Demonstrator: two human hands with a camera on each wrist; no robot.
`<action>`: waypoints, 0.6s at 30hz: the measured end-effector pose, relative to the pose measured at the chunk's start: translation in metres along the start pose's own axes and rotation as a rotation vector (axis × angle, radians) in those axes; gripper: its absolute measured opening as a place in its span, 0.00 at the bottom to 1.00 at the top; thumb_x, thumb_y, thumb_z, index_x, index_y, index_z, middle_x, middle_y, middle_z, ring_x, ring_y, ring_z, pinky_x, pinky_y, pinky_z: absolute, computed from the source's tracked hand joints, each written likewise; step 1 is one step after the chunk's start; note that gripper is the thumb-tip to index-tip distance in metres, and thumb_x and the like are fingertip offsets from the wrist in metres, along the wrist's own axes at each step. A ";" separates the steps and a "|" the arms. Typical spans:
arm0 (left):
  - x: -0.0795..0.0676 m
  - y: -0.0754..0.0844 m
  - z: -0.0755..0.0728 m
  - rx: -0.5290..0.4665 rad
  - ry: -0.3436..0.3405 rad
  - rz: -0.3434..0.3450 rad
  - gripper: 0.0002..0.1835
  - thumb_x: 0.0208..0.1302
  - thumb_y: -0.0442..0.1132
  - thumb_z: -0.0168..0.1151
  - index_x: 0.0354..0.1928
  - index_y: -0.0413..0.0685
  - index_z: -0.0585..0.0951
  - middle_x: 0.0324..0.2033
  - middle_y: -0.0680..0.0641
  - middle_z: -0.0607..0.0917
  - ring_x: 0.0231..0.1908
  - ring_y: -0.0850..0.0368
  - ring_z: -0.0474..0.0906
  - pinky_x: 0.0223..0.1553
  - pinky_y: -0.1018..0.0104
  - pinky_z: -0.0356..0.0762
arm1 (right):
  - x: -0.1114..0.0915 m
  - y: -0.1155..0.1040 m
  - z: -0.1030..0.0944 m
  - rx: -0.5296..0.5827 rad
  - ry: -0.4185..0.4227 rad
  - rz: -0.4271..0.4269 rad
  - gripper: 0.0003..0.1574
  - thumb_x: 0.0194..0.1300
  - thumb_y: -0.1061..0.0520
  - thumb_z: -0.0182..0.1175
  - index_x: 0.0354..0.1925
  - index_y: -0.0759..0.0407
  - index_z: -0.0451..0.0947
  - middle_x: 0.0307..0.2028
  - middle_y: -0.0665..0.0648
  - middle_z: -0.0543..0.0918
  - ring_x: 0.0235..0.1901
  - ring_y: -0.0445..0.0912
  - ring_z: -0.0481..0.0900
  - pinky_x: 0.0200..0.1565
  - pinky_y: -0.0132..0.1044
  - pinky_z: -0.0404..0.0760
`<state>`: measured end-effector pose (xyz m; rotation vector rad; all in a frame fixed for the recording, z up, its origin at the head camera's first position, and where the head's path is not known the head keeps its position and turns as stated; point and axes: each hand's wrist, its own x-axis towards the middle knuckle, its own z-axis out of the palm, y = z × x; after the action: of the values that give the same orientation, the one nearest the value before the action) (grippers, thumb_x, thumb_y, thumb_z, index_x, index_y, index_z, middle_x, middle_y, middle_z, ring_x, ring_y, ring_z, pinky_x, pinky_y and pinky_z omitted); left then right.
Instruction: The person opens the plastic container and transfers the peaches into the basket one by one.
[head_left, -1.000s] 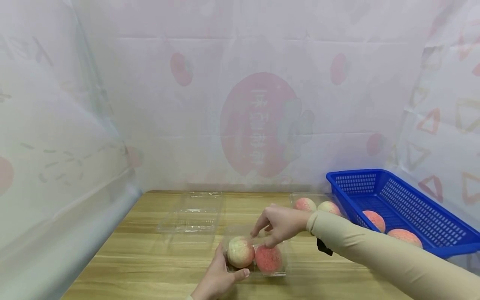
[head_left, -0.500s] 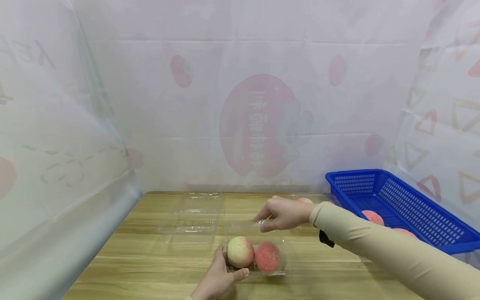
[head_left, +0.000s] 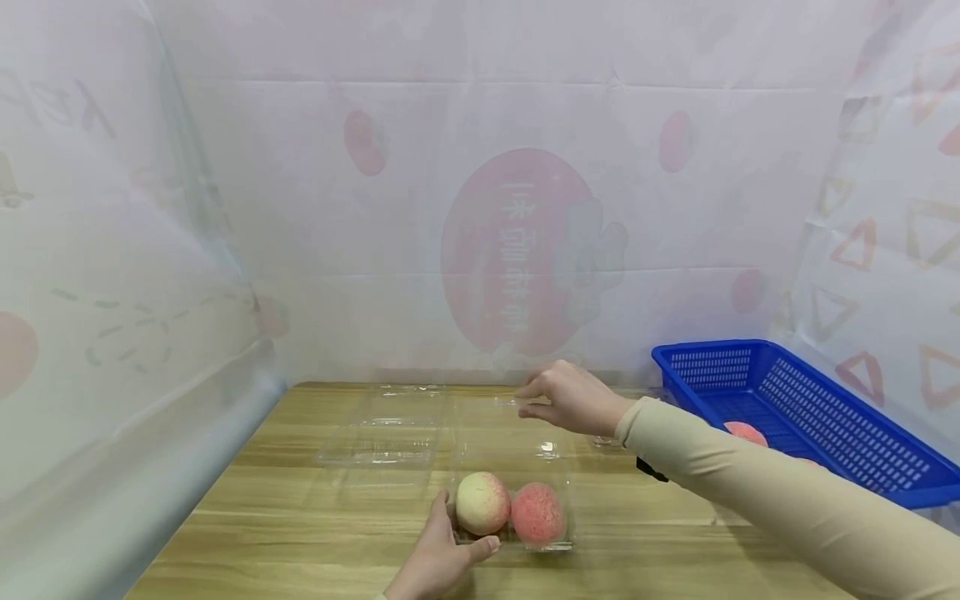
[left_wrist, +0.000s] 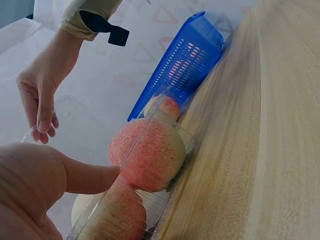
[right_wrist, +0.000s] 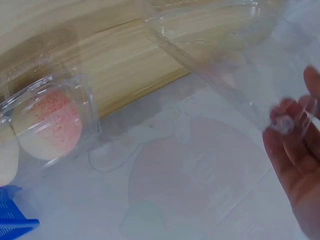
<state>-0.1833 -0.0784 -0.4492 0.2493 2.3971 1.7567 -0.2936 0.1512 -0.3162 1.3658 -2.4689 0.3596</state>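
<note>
A clear plastic clamshell box [head_left: 557, 547] sits at the table's front middle with two peaches in its base. The yellowish peach [head_left: 482, 502] is on the left and the pink peach [head_left: 537, 514] on the right. Around the box's left front corner my left hand [head_left: 441, 554] grips, its thumb [left_wrist: 92, 178] along the front rim. My right hand [head_left: 573, 398] pinches the far edge of the raised clear lid [head_left: 498, 429]; the right wrist view shows that edge between thumb and fingers [right_wrist: 284, 160]. The lid stands up and back from the base.
Another clear box [head_left: 382, 442] lies unfolded at the back left. At the right, a blue basket [head_left: 862, 429] holds peaches, including one pink peach [head_left: 746, 432]. Beside it, a box with peaches [right_wrist: 55, 125] is mostly behind my right hand in the head view.
My right hand has risen and moved back from above the peaches, swinging the lid up and away. My left hand has stayed on the box.
</note>
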 end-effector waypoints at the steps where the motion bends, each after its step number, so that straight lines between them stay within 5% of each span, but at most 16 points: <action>1: 0.000 0.000 0.000 0.000 0.001 0.001 0.57 0.59 0.38 0.73 0.67 0.15 0.37 0.61 0.15 0.61 0.62 0.24 0.60 0.60 0.30 0.57 | 0.000 0.000 0.001 -0.040 0.035 -0.004 0.09 0.60 0.57 0.71 0.40 0.58 0.89 0.37 0.54 0.86 0.35 0.44 0.83 0.37 0.33 0.82; 8: 0.001 0.000 0.000 -0.008 -0.011 -0.028 0.57 0.59 0.38 0.72 0.67 0.16 0.37 0.61 0.16 0.61 0.61 0.24 0.62 0.59 0.31 0.61 | 0.003 0.005 0.009 -0.140 0.141 -0.007 0.04 0.56 0.60 0.73 0.32 0.53 0.88 0.30 0.50 0.79 0.31 0.43 0.74 0.31 0.35 0.77; 18: 0.001 0.001 0.000 -0.012 -0.012 -0.046 0.57 0.59 0.39 0.73 0.67 0.16 0.38 0.61 0.15 0.60 0.61 0.23 0.61 0.58 0.30 0.62 | 0.005 0.020 0.008 0.030 0.098 0.090 0.13 0.57 0.67 0.71 0.42 0.61 0.88 0.34 0.52 0.81 0.29 0.41 0.77 0.29 0.28 0.78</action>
<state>-0.1840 -0.0777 -0.4484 0.2003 2.3637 1.7446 -0.3138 0.1549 -0.3228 1.2210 -2.4580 0.4750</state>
